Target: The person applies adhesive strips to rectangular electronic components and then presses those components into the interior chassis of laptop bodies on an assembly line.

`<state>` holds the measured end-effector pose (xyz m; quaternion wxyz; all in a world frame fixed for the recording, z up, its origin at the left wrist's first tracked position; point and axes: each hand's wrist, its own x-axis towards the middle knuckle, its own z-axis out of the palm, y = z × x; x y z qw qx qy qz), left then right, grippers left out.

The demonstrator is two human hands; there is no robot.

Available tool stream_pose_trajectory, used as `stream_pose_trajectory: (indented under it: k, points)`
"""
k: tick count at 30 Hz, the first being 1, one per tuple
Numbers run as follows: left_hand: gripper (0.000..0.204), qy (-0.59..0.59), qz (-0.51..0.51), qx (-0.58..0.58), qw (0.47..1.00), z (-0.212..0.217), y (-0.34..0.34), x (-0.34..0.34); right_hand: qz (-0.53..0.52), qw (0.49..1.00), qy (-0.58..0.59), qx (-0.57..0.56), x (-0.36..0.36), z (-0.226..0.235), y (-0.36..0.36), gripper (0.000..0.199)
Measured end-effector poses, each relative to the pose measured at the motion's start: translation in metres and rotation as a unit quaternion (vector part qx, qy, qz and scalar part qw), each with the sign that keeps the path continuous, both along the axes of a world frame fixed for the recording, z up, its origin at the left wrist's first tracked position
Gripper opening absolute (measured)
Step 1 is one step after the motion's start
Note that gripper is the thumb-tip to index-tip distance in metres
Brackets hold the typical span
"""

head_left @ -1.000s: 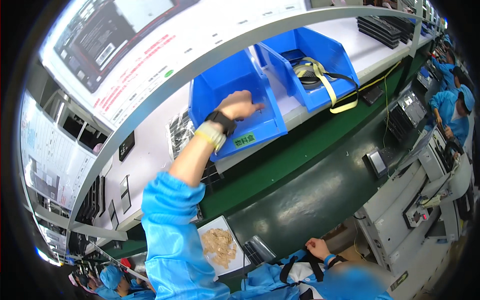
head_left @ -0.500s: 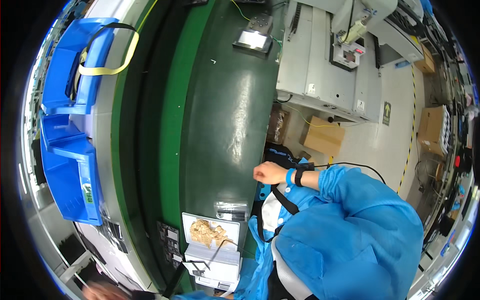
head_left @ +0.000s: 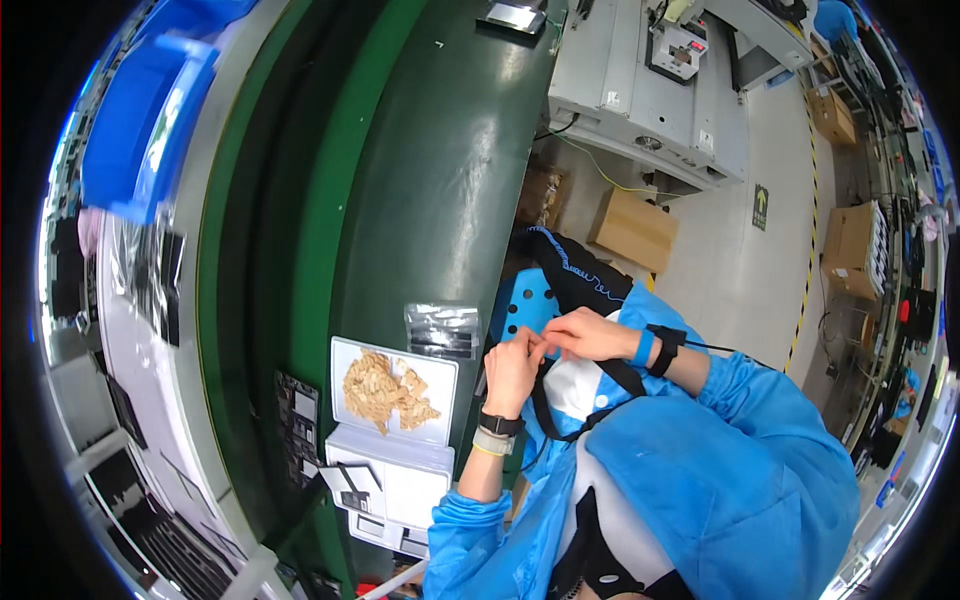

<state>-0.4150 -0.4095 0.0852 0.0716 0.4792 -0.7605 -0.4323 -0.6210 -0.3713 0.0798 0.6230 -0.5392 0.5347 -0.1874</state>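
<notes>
My left hand [head_left: 511, 370], with a dark watch and pale bands on its wrist, meets my right hand [head_left: 592, 335] in front of my body. The fingertips of both are pinched together; whatever may lie between them is hidden or too small to make out. A blue band and a black strap circle my right wrist. Left of my left hand, a shallow white tray [head_left: 449, 398] holds a heap of tan, flaky pieces [head_left: 388, 390]. A clear plastic bag [head_left: 443, 331] lies beyond the tray, on the dark green bench surface [head_left: 420, 230].
White boxes [head_left: 415, 487] stand on the near side of the tray, beside dark circuit boards [head_left: 298, 430]. A blue perforated seat [head_left: 528, 300] is close beyond my hands. Blue bins [head_left: 130, 130] line the far left. A grey machine [head_left: 640, 110] and cardboard box [head_left: 634, 229] are to the right.
My left hand has come into view and joined my right hand at the fingertips. The whole view has shifted, and the blurred hand at the lower left is gone.
</notes>
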Motion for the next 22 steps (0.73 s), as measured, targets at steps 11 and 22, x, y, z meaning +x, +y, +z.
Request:
stream_pose_trajectory:
  k: [11,22]
  points:
    - [0.023,0.052,0.078,0.101,0.990,-0.046,0.085,-0.066,0.174,0.985,0.003,0.004,-0.096,-0.041,0.041,0.028]
    - [0.040,-0.022,0.427,0.137,0.893,-0.452,-0.043,-0.066,-0.171,0.980,-0.032,0.098,-0.265,-0.119,0.119,0.023]
